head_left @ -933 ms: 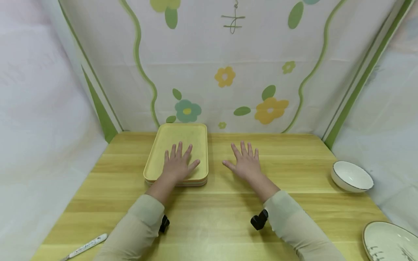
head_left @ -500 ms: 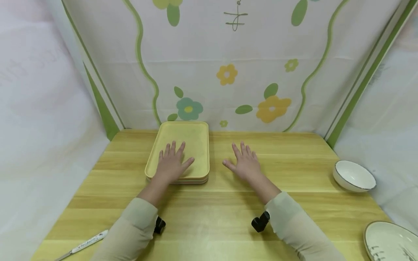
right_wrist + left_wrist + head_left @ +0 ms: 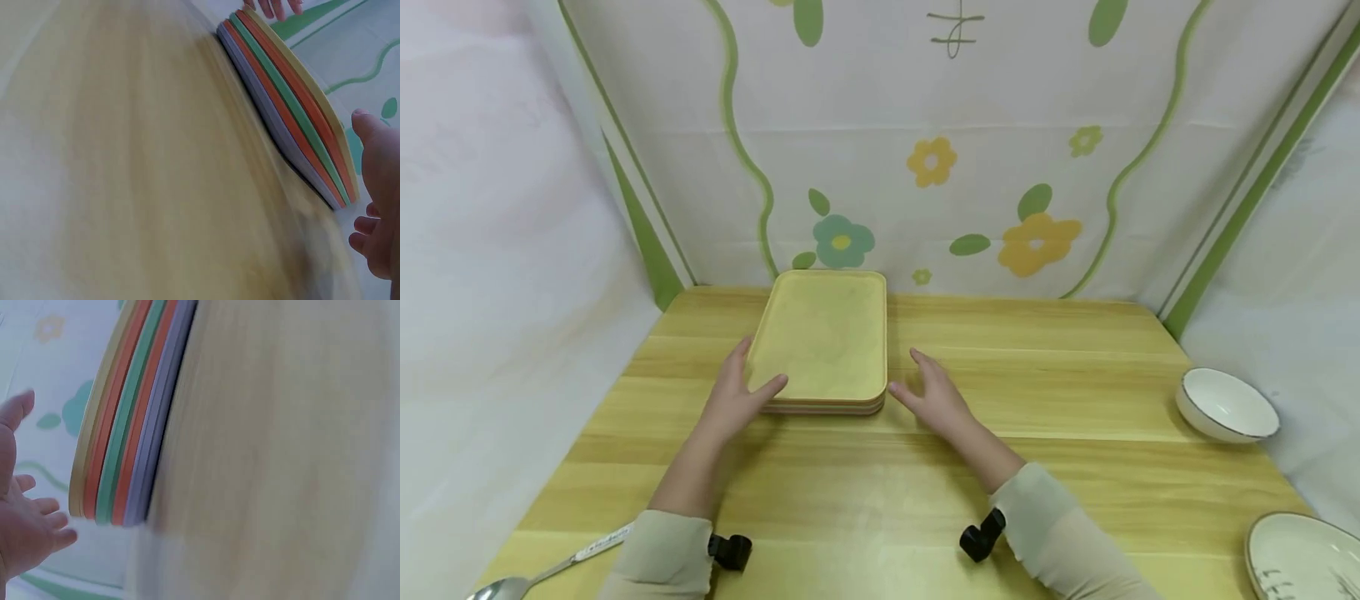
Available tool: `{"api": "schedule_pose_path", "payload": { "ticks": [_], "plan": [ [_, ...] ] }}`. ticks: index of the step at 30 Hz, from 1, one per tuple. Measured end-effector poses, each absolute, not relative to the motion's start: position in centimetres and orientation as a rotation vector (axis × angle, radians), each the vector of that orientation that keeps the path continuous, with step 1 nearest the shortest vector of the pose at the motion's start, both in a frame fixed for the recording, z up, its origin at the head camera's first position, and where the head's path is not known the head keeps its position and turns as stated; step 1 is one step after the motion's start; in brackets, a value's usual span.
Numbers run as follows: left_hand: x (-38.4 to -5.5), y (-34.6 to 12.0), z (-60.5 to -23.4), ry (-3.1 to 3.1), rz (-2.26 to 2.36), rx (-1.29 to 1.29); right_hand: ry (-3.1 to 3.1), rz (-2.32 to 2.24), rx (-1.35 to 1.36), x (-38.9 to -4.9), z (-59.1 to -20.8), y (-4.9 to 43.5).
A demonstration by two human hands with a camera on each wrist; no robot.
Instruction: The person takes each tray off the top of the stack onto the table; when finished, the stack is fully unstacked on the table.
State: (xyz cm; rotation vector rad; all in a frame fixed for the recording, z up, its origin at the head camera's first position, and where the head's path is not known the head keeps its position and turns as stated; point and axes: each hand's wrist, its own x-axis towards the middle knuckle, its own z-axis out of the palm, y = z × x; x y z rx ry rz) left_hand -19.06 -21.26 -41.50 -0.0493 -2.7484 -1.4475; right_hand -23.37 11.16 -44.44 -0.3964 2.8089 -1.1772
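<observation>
A stack of several rectangular trays (image 3: 829,333) lies on the wooden table, the top one yellow. Both wrist views show orange, green and purple edges (image 3: 115,469) beneath it. By the stack's left front corner is my left hand (image 3: 730,402), thumb spread over the front left edge; whether it touches cannot be told. My right hand (image 3: 940,407) hovers just off the right front corner, thumb pointing at the stack. In the left wrist view the left fingers are spread and hold nothing.
A white bowl (image 3: 1225,407) with a dark rim stands at the table's right edge. Nearer lies a pale plate (image 3: 1300,550), partly cut off. A spoon (image 3: 561,567) rests at the front left, partly behind the left sleeve. A floral cloth (image 3: 880,150) hangs behind the table.
My left hand has moved from above the trays to their left side. My right hand has shifted left and turned inward toward the stack. The head view has tilted slightly down.
</observation>
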Motion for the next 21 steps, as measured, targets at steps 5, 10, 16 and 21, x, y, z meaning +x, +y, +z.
{"api": "schedule_pose_path", "payload": {
  "ticks": [5, 10, 16, 21],
  "plan": [
    [-18.0, -22.6, -42.0, -2.701, -1.736, 0.044, 2.736, -1.236, -0.379, -22.9, -45.3, 9.8],
    [-18.1, -23.3, -43.0, -2.664, -1.843, 0.042, 2.697, -1.244, -0.403, -22.7, -45.8, 8.9],
    [-18.5, -23.7, -44.6, -2.542, -1.974, 0.051, 2.693, -1.216, -0.428, -22.6, -45.8, 8.4],
    [-18.6, -24.0, -45.4, -2.527, -1.961, 0.045, 2.681, -1.225, -0.437, -22.7, -45.9, 8.0]
  ]
}}
